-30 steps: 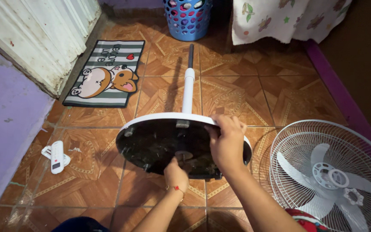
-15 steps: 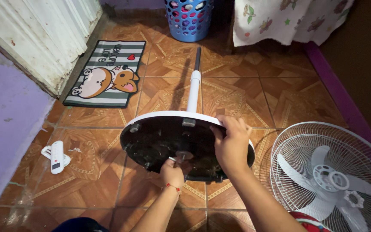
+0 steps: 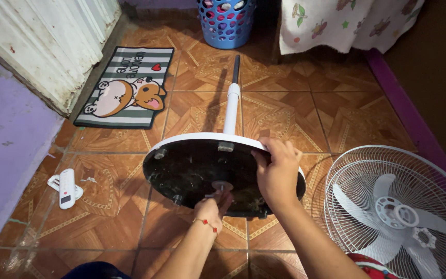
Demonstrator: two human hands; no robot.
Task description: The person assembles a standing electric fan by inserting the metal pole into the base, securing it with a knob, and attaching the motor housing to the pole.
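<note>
Stand work, underside of base (image 3: 181, 175). Tipped up on edge on the tiled floor (image 3: 305, 103), dark underside toward the camera, white rim on top. Pole (image 3: 230, 111) fixed to the far face, lying flat along the tiles and pointing away toward the blue basket (image 3: 226, 23).

Right hand (image 3: 277, 173): curled over the upper right rim, fingers wrapped round the edge, thumb on the dark face. Closed grip, steadying the disc.

Left hand (image 3: 210, 209): below the hub, fingers bunched up onto the bolt (image 3: 222, 186) at the centre, with washer. Reads as a closed pinch on the bolt end; fingertips partly hidden by the knuckles, so exact contact unclear. Red bracelet on the wrist.

Step in hand, as judged: turning the centre bolt that ties pole to base. Tightening or loosening: cannot tell from one view.

Next move calls for: a firm hold on the rim so the disc does not roll or twist with the bolt; a fresh finger grip on the bolt for each part turn; pole kept flat on the tiles so the thread stays in line.

Nearby: fan head (image 3: 403, 212), white grille and blades, lying flat just right of the base. Remote (image 3: 67, 188) on the tiles to the left, well apart. Mat (image 3: 125, 88) with a dog picture by the door.
</note>
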